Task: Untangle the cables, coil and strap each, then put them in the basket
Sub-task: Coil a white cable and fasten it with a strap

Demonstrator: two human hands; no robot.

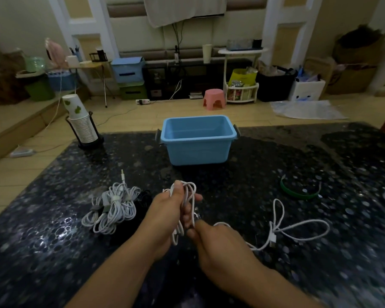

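At frame centre, the left hand (pixel 165 210) grips a half-coiled thin white cable (pixel 188 196); the right hand (pixel 218 243) pinches its strand. The loose tail at lower right could knot or snag, spoiling the coil.

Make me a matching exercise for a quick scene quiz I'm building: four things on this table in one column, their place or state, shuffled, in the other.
Things:
1. blue basket
2. white cable
3. green strap
4. paper cup stack

Place or state:
A. lying on the table's right side
B. half coiled in the left hand
C. in a black holder at the table's far left corner
D. nothing visible inside, at the table's far middle

Pairs: 1-D, 2-B, 3-A, 4-C
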